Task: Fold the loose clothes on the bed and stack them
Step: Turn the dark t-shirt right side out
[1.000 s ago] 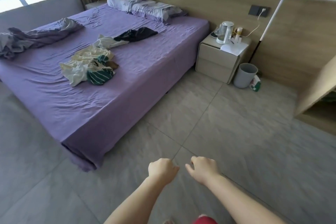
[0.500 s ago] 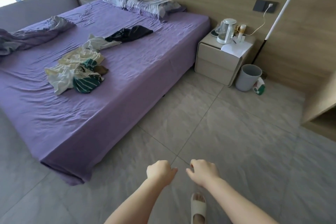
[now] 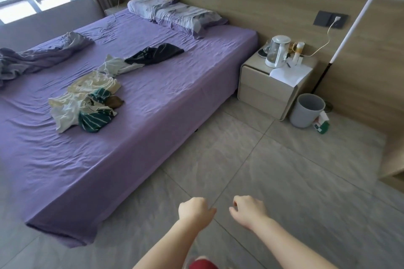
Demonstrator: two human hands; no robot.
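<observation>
Loose clothes lie in a crooked line across the purple bed (image 3: 142, 120). Nearest me is a green-and-white striped garment (image 3: 95, 119), tangled with cream and white pieces (image 3: 91, 85). Farther back lie a pale grey-white garment (image 3: 115, 65) and a dark one (image 3: 156, 53). My left hand (image 3: 194, 208) and my right hand (image 3: 249, 208) hover side by side over the floor, well short of the bed. Both are loosely curled and hold nothing.
A crumpled purple-grey blanket (image 3: 37, 57) lies at the bed's far left, and pillows (image 3: 175, 14) rest at the headboard. A bedside cabinet (image 3: 265, 91) carries a kettle (image 3: 276, 53) and paper. A grey bin (image 3: 308, 110) stands beside it. Grey tiled floor (image 3: 273, 170) stretches between me and the bed.
The view has shifted as I walk; the bed and clothes appear a little nearer and further right. My hands keep the same curled pose in front of me.
</observation>
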